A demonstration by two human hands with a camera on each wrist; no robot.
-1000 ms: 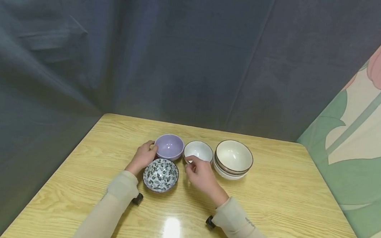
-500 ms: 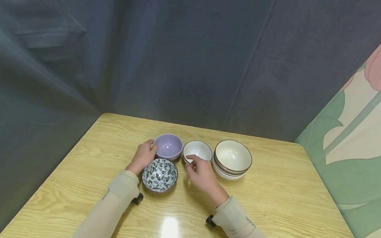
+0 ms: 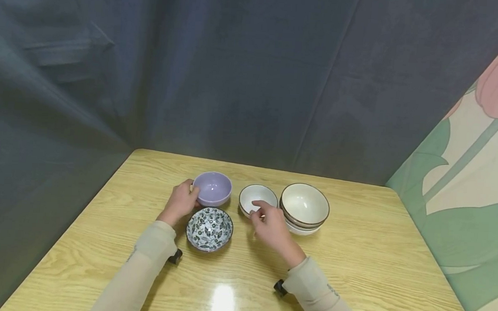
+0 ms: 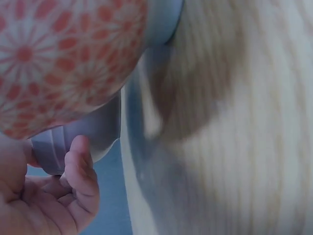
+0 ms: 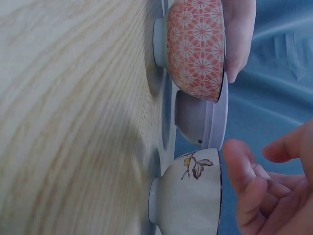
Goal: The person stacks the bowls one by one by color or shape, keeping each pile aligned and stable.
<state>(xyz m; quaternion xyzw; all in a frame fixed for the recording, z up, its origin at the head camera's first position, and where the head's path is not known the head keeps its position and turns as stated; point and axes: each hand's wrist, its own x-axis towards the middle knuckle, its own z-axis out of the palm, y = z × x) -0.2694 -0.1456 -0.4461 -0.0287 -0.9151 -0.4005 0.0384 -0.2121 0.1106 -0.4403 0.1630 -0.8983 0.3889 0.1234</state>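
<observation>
Gripping the purple bowl with your left hand
Those fingers clasp its left side, beyond the patterned bowl; your right hand hovers by the white bowl, fingers loosely bent, thumb narrowly apart.

Behind a round dark-and-white leaf-patterned bowl on a yellowish wood-grain table is a round glazed purple bowl in the left hand, with a round glazed white bowl, then a glazed cream-and-white bowl stack, to the right.
</observation>
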